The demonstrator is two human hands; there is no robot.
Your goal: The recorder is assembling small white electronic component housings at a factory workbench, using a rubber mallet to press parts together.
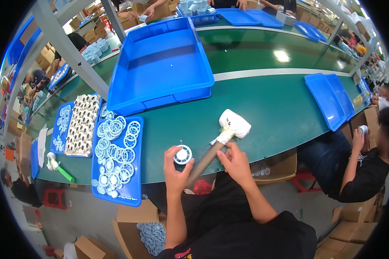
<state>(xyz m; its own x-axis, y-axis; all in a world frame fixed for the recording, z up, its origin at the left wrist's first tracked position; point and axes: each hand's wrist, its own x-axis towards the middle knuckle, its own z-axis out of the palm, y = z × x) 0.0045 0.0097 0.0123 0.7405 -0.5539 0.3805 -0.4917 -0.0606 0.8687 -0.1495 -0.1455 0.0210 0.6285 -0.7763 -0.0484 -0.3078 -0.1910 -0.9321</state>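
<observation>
My left hand (177, 170) is closed around a small round light-blue plastic part (183, 154) with a white centre and slots around its rim, held up near the table's front edge. To its right a mallet (209, 159) slants across that edge, its head wrapped in white cloth and its wooden handle pointing toward me. My right hand (237, 164) is at the handle just below the head, thumb and index finger against the wood; its other fingers are curled and partly hidden. On the left, a blue tray (137, 172) holds several light-blue plastic rings and discs.
A large blue bin (160, 101) stands behind. Left are a grey egg-carton tray (83, 125) and a green-handled mallet (65, 174). Blue trays (326, 101) lie right, near a seated person (358, 172). An open carton (121, 216) of blue parts is below the table.
</observation>
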